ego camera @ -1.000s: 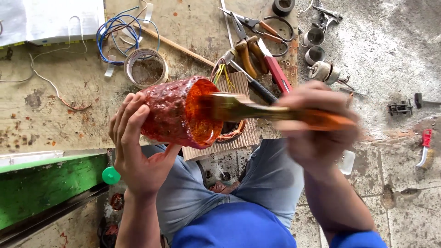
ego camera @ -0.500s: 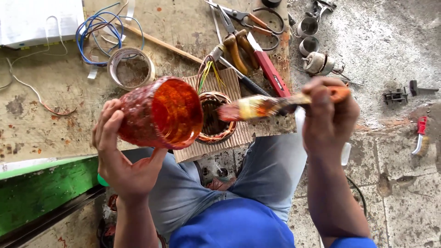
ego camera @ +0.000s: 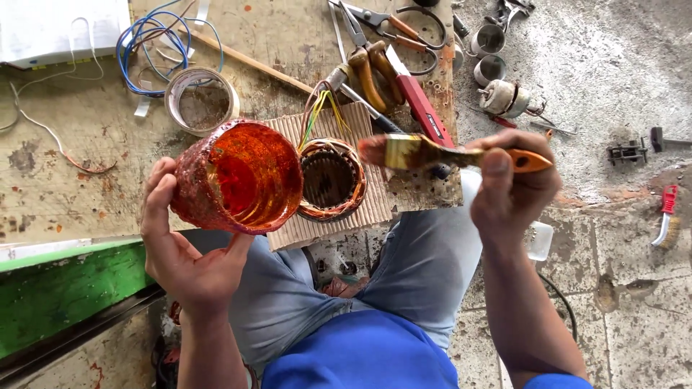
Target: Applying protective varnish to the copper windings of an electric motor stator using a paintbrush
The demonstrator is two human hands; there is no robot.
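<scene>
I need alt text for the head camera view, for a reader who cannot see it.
A left hand holds a tilted orange-stained jar while the right hand holds a wet paintbrush above a copper-wound motor stator on corrugated cardboard, with pliers behind.

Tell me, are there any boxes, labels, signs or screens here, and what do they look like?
White box: top left corner on the bench, flat, rectangular, edge cut off by the frame; any print is too small to tell.
Clear tub: on the floor just behind the right hand, small, squarish, see-through.
Corrugated cardboard: flat brown sheet lying under the copper coil.
No signs, labels or screens show.
</scene>
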